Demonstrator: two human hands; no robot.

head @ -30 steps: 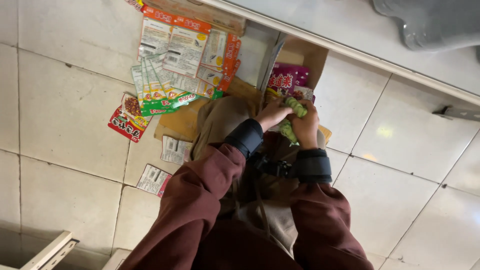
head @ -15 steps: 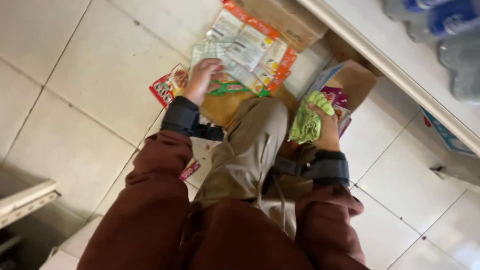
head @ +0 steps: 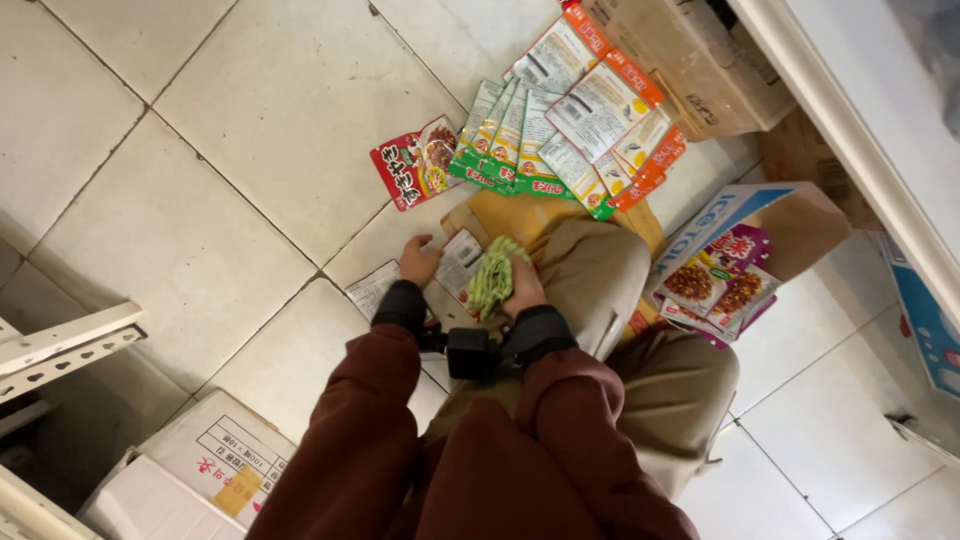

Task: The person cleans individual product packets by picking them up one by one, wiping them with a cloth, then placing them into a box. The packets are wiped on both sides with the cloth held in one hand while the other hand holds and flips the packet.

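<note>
Green packets [head: 494,277], a bunch of them, are clenched in my right hand [head: 520,290], low over the floor by my knee. My left hand [head: 418,262] just beside it is pinching a white packet [head: 458,264] on the tiles. Fanned-out packets [head: 520,140] lie further ahead, and an open box [head: 745,225] sits off right.

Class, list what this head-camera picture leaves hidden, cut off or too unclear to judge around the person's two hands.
1. Head view: the right hand grips a green packet bundle; its count is hidden by bunching.
2. The left hand covers part of a white packet.
3. The open box of purple packets hides its depth.
4. The cardboard carton is cut off by the bottom edge.
</note>
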